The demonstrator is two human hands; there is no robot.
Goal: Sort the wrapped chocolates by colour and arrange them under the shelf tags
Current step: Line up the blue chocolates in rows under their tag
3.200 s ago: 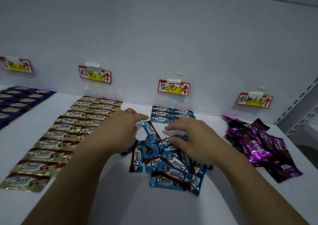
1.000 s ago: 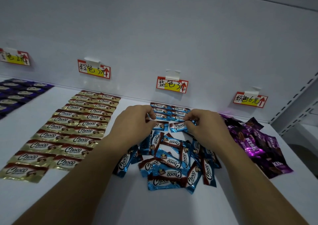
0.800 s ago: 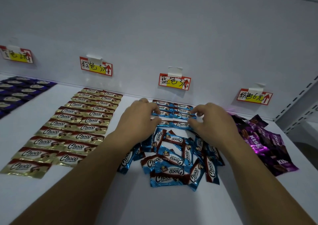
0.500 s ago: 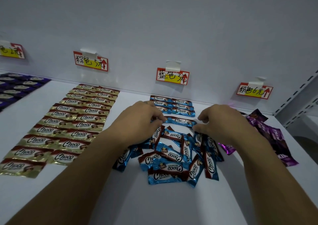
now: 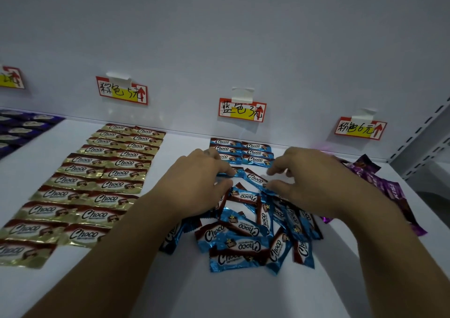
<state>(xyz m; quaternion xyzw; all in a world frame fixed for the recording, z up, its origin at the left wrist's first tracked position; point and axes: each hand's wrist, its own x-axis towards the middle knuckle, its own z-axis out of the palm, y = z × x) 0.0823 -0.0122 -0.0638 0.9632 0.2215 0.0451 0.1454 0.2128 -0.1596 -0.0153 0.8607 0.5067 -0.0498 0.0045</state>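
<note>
A loose pile of blue wrapped chocolates [image 5: 248,232] lies on the white shelf [image 5: 170,293]. Behind it, two short neat columns of blue chocolates [image 5: 255,152] sit under the blue tag [image 5: 242,111]. My left hand [image 5: 194,184] pinches one blue chocolate [image 5: 235,171] just below those columns. My right hand [image 5: 314,181] pinches the end of a second, tilted blue chocolate [image 5: 254,178] beside it. Both hands hover over the far edge of the pile and hide part of it.
Gold chocolates [image 5: 97,179] lie in two long columns under the left tag [image 5: 121,91]. A heap of purple chocolates [image 5: 389,191] lies at the right below another tag [image 5: 360,129]. Dark purple chocolates [image 5: 19,128] line the far left. A shelf upright [image 5: 423,137] stands at right.
Both hands have drawn back from the neat blue rows toward the pile. A blue chocolate now lies under the left column, and my right hand has taken up another, tilted one.
</note>
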